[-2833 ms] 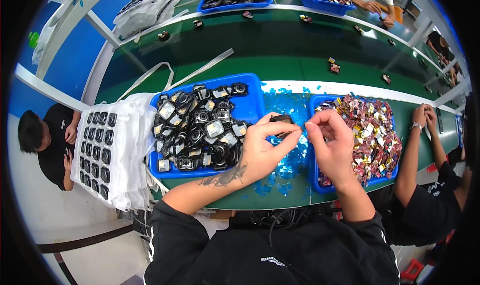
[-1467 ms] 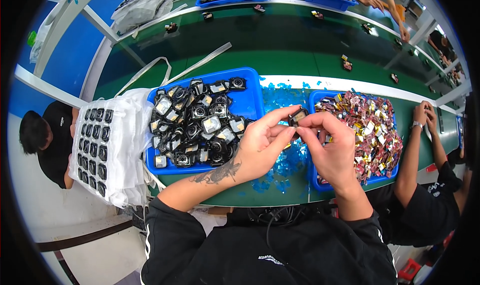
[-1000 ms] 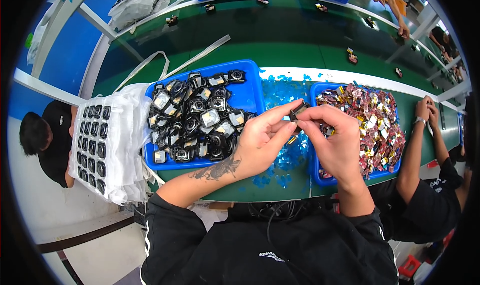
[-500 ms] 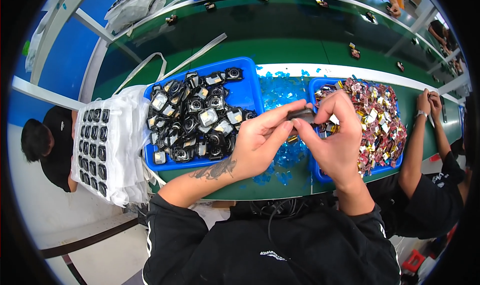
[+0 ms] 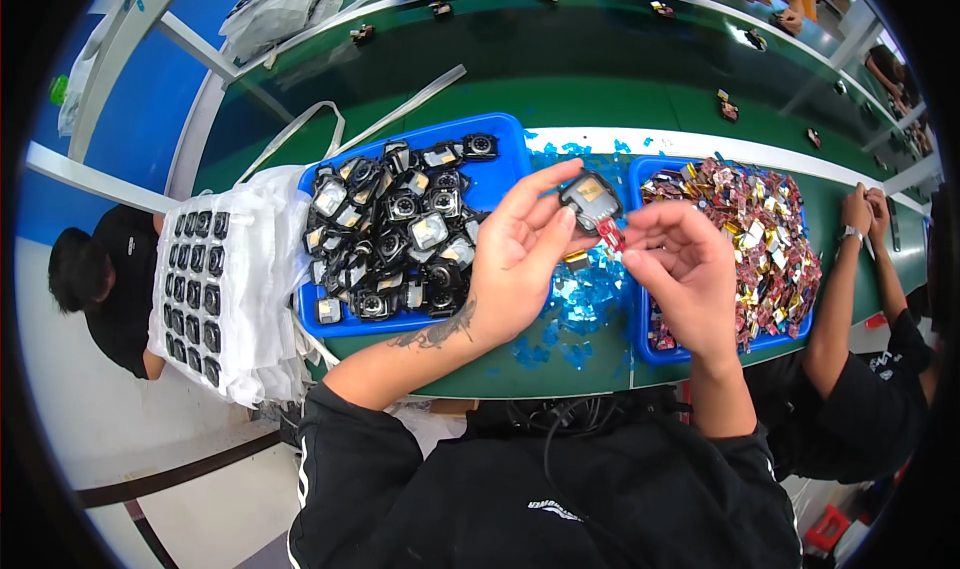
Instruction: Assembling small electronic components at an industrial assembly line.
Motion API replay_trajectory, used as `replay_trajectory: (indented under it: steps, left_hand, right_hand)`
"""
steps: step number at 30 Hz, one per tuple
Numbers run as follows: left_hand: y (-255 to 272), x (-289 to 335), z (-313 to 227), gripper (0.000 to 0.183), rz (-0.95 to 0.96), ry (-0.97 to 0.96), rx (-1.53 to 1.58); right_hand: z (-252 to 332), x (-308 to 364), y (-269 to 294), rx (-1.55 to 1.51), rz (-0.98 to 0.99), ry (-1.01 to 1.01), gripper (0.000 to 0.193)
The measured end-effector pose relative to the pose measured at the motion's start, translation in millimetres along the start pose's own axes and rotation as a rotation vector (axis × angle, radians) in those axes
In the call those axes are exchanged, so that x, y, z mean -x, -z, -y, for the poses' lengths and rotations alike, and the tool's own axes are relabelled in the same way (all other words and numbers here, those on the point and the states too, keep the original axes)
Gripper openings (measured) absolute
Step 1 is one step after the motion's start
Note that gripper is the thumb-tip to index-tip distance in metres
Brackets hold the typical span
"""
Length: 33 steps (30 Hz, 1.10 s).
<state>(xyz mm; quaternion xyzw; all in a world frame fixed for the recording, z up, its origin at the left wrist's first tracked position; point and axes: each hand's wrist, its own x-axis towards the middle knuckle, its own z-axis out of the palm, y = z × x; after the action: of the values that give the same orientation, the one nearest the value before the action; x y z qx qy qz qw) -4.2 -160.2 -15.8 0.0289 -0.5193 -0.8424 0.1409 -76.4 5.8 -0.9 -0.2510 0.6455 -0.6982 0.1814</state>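
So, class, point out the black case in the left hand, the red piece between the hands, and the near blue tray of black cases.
Black case [image 5: 593,201]: head view, its face.
Red piece [image 5: 610,234]: head view, its middle.
Blue tray [image 5: 494,181]: head view, its bare floor.

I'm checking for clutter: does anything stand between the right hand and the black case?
Between the right hand and the black case in the left hand lies only a small red part, at the right fingers; nothing else visible stands there.
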Motion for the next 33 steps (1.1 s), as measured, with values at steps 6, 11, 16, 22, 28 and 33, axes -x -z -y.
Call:
replay_trajectory:
  steps: [6, 11, 16, 22, 28, 33]
  left_hand:
    - [9.1, 1.2, -13.7, 0.038, 0.266, -0.358, -0.864]
    - [9.4, -3.3, -17.6, 0.032, 0.216, -0.462, -0.964]
    - [12.4, -5.5, -19.6, 0.030, 0.280, -0.745, -1.151]
    - [10.4, -2.4, -20.6, 0.019, 0.226, -0.444, -1.023]
    - [6.0, 1.5, -7.7, 0.014, 0.123, 0.059, -0.436]
    - [-0.8, 5.2, -12.5, 0.024, 0.145, -0.011, -0.476]
  right_hand:
    - [1.1, -3.0, 1.5, -0.081, 0.004, 0.001, 0.012]
    - [3.2, 0.8, 1.3, -0.049, 0.021, -0.020, 0.012]
    - [3.0, 1.3, 3.1, 0.153, 0.064, 0.073, 0.008]
    - [-7.4, 3.6, 5.7, 0.047, 0.097, 0.043, 0.011]
    - [-6.2, 11.3, -4.3, -0.050, -0.005, 0.056, 0.019]
    - [-6.6, 6.9, -6.1, 0.105, -0.009, 0.138, 0.032]
